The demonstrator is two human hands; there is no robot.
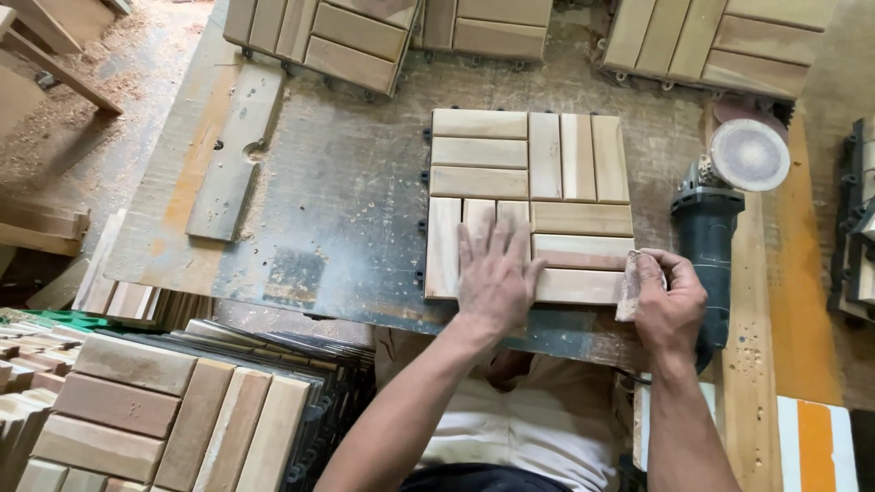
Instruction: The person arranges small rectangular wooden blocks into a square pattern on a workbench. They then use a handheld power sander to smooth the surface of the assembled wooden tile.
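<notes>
Left hand [492,278] flat on the tile [529,205], fingers spread, palm pressing its near left part. The tile, a square of wooden slats on a black backing, lies in the middle of the desk [346,200], closer to the near edge. Right hand [670,301] sits at the tile's near right corner, grip pinched on a small pale block [629,287] that touches the tile's edge. Just right of that hand a dark grinder [715,219] lies on the desk, its round disc [749,155] facing up. More tiles line the far edge [319,36], and another stack [164,410] sits below the near left corner.
</notes>
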